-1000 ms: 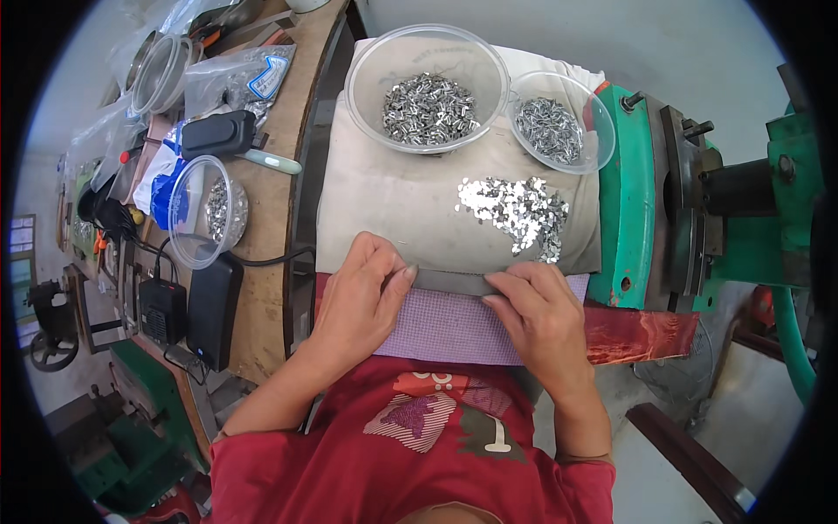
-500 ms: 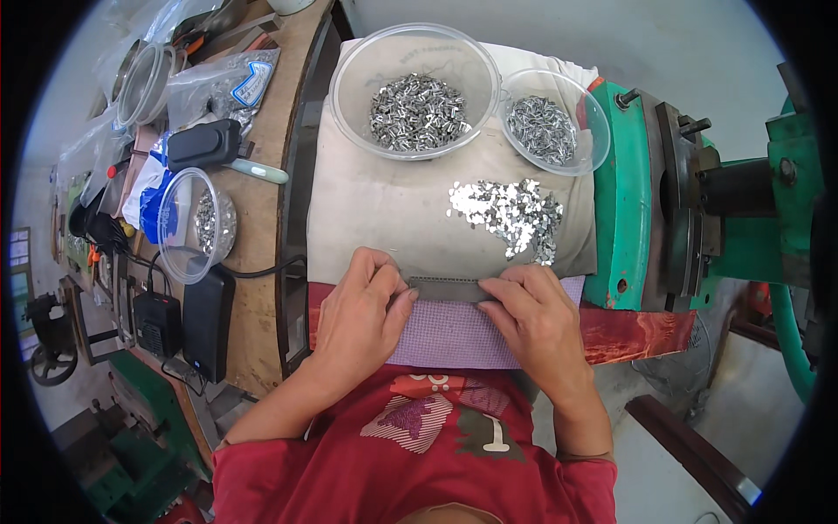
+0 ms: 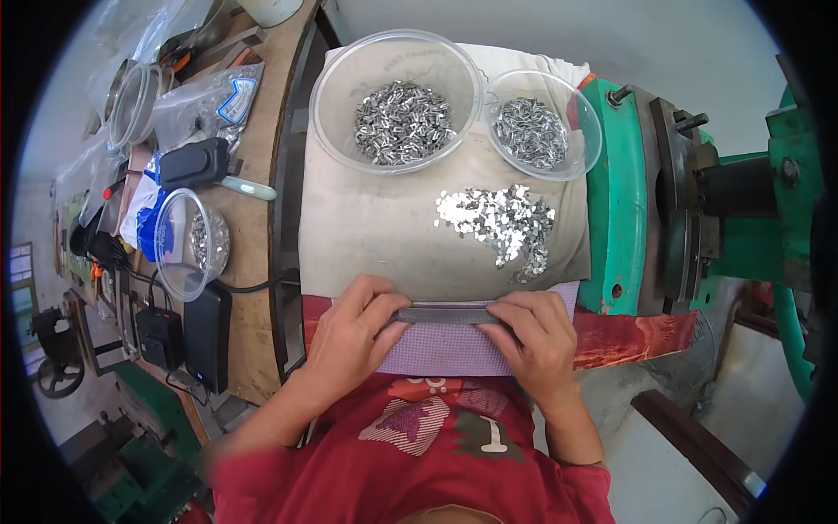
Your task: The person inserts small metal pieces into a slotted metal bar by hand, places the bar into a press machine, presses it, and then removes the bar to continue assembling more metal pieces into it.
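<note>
Between my two hands is a narrow dark grey bar, probably metal [image 3: 445, 316], held level just above a purple checked cloth [image 3: 445, 351]. My left hand [image 3: 353, 330] pinches one end with thumb and fingers. At the other end, my right hand [image 3: 539, 336] grips it the same way. Beyond the bar, a loose heap of small shiny flat metal pieces [image 3: 506, 223] lies on a cream cloth [image 3: 349, 240]. Behind the heap stand a large clear tub [image 3: 325, 118] and a smaller clear tub [image 3: 597, 131], both holding many small silvery metal pieces.
A green machine [image 3: 618, 218] with protruding bolts borders the cloth on the right. To the left, a wooden bench [image 3: 251, 314] carries a clear tub tilted on its side [image 3: 218, 249], a black box [image 3: 208, 341], cables and plastic bags. A red board [image 3: 624, 336] shows beneath the cloths.
Both hands have brought the bar closer to my body, off the cream cloth's edge and over the purple cloth. The row of small notches along its edge no longer shows clearly.
</note>
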A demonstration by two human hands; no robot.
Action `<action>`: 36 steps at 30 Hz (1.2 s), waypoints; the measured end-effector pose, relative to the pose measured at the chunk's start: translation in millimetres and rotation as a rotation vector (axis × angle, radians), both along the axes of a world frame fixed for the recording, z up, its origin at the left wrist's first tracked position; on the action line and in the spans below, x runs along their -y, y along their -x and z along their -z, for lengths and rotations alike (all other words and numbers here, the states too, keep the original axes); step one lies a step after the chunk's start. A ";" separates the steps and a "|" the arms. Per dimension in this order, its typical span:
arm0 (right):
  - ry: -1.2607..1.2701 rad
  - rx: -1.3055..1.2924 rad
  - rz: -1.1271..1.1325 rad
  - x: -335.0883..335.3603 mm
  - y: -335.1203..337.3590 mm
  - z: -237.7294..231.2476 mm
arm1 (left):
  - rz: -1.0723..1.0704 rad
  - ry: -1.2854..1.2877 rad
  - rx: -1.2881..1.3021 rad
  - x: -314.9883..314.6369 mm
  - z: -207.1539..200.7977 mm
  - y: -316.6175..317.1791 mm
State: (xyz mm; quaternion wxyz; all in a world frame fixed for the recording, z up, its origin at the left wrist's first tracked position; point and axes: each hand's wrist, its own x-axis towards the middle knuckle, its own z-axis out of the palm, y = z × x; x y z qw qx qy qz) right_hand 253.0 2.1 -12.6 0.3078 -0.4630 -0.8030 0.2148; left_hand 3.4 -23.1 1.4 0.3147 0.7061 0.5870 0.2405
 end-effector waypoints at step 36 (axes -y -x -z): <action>-0.408 -0.003 0.766 31.3 -130.4 -55.3 | 1.015 -0.953 -0.185 -178.9 -84.0 -217.4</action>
